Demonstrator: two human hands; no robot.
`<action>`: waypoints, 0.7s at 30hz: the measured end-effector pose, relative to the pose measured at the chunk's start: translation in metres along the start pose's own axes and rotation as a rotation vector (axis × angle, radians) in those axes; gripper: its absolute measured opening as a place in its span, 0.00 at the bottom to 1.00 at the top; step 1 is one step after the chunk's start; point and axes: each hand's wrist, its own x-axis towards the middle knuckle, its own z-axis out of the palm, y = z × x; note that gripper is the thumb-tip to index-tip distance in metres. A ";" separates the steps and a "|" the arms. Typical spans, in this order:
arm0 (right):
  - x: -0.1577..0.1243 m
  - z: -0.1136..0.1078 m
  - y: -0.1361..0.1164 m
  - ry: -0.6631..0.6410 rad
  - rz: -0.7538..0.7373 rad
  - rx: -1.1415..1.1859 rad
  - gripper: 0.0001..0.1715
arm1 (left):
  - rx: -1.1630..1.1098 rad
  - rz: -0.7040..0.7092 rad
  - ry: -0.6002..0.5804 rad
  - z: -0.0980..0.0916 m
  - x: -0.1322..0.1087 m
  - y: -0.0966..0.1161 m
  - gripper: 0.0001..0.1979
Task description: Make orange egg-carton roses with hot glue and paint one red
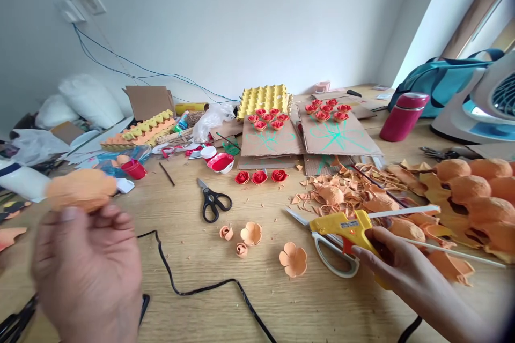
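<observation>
Left hand (86, 273) seemingly pinches orange cup (80, 188); right hand (396, 260) grips glue gun (341, 225); open table (306, 305) between.

Views: one, worn on the person's head.
Position: above the near edge of the desk (257, 300).
Direction: forward and down across the desk, toward the white wall (241, 21) at its far side.
Nearness: close. The left hand (88, 273), blurred, holds an orange piece (80, 188) in the lower-left corner; the right hand (394, 254) holds the glue gun (341, 226) at lower right.
Reach: the whole depth of the desk, up to the yellow egg tray (263, 99).
Lens: wide, with the edges bent.
</observation>
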 end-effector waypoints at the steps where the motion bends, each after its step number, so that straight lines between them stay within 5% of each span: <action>1: 0.000 0.002 0.005 -0.004 0.007 -0.004 0.25 | -0.123 -0.055 0.071 0.008 -0.006 -0.003 0.06; 2: 0.001 0.004 0.009 -0.005 0.017 0.015 0.24 | -0.223 -0.056 0.103 0.016 -0.014 -0.007 0.10; 5: 0.002 0.009 0.019 0.008 0.045 0.091 0.23 | -0.185 -0.213 -0.189 0.040 -0.045 -0.021 0.12; 8: 0.000 0.014 0.025 0.054 -0.010 -0.036 0.22 | -0.027 -0.200 -0.474 0.049 -0.076 -0.029 0.03; 15: -0.006 0.025 0.029 0.221 -0.107 -0.247 0.27 | 0.276 0.434 -0.799 0.049 -0.104 -0.033 0.10; 21: -0.016 0.015 0.001 0.225 -0.246 -0.225 0.21 | 0.406 0.712 -0.997 0.051 -0.120 -0.029 0.13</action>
